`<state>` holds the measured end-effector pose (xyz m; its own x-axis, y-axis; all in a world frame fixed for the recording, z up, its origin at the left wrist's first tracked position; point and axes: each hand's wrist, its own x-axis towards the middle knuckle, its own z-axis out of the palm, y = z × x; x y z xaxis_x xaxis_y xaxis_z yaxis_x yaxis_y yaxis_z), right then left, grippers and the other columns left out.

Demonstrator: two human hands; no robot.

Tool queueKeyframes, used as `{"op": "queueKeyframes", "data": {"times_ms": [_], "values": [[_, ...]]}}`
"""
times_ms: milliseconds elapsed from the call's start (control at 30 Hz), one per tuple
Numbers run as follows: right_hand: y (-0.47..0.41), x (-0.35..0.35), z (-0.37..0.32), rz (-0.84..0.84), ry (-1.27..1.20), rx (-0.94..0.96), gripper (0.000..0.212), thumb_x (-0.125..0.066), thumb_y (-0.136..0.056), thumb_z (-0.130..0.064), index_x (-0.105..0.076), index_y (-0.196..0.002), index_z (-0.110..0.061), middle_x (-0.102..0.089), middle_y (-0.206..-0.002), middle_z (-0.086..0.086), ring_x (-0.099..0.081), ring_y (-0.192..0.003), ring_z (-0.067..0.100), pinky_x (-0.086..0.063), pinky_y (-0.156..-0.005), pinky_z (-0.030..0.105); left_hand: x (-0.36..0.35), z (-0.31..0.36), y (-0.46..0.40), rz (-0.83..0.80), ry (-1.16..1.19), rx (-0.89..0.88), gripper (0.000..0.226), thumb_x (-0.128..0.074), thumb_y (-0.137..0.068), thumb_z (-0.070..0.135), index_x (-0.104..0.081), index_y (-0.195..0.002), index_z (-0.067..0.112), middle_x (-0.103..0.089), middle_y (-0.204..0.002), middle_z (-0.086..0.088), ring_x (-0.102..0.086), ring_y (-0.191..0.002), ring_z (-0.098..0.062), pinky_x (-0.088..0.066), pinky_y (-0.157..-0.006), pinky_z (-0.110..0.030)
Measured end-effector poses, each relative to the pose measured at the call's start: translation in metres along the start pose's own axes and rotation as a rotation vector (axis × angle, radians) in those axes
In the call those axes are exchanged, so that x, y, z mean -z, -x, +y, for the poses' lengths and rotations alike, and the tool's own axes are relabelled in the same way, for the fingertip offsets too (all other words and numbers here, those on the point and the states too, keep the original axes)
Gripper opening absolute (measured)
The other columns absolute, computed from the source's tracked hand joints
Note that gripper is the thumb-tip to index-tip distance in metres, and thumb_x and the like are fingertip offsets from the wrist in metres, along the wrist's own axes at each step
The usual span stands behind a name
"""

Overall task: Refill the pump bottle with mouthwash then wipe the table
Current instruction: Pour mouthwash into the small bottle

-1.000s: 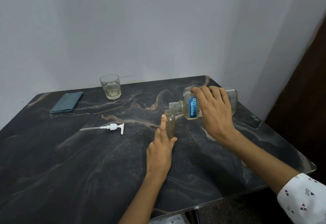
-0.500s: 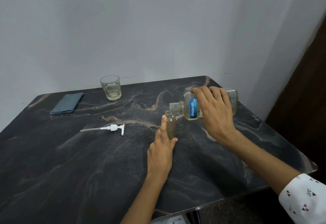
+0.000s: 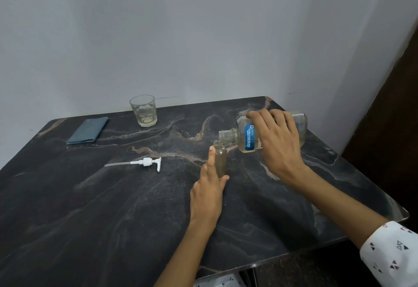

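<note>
I am looking down at a dark marbled table [image 3: 90, 219] that is filling most of the view, set against a pale wall. At about two o'clock, my right hand [image 3: 279, 146] is wrapping around the mouthwash bottle [image 3: 247, 138], holding it tipped almost on its side with its open neck pointing toward nine o'clock. Since half a second ago the neck is sitting in nearly the same spot, just above and beside the pump bottle's mouth; I cannot see any stream of liquid, so I am judging that pouring is just beginning or only trickling. Near the centre, my left hand [image 3: 209, 194] is gripping the small pump bottle [image 3: 220, 159], finger and thumb curled around it, keeping it upright on the table. At eleven o'clock a folded blue cloth [image 3: 88, 130] is lying flat, and the wiping is not yet started. At twelve o'clock a drinking glass [image 3: 143, 110] is standing. At nine o'clock of the pump bottle, the white pump head [image 3: 146, 162] is lying on its side, well apart.
</note>
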<state>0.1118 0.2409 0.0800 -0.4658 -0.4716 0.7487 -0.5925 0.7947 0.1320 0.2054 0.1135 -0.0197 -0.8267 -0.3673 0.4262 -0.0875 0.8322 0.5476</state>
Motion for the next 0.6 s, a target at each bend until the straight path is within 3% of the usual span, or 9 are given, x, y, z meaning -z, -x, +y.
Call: {"op": "queueKeyframes", "data": {"times_ms": [600], "values": [[0.0010, 0.0012, -0.0009, -0.006, -0.031, -0.008, 0.079, -0.091, -0.040, -0.001, -0.061, -0.113, -0.008, -0.064, -0.103, 0.014, -0.058, -0.093, 0.035, -0.047, -0.086, 0.044, -0.0009, -0.0010, 0.0006, 0.009, 0.005, 0.002, 0.098, -0.054, -0.091, 0.039, 0.039, -0.122, 0.052, -0.048, -0.137, -0.007, -0.065, -0.091, -0.022, -0.052, -0.075, -0.036]]}}
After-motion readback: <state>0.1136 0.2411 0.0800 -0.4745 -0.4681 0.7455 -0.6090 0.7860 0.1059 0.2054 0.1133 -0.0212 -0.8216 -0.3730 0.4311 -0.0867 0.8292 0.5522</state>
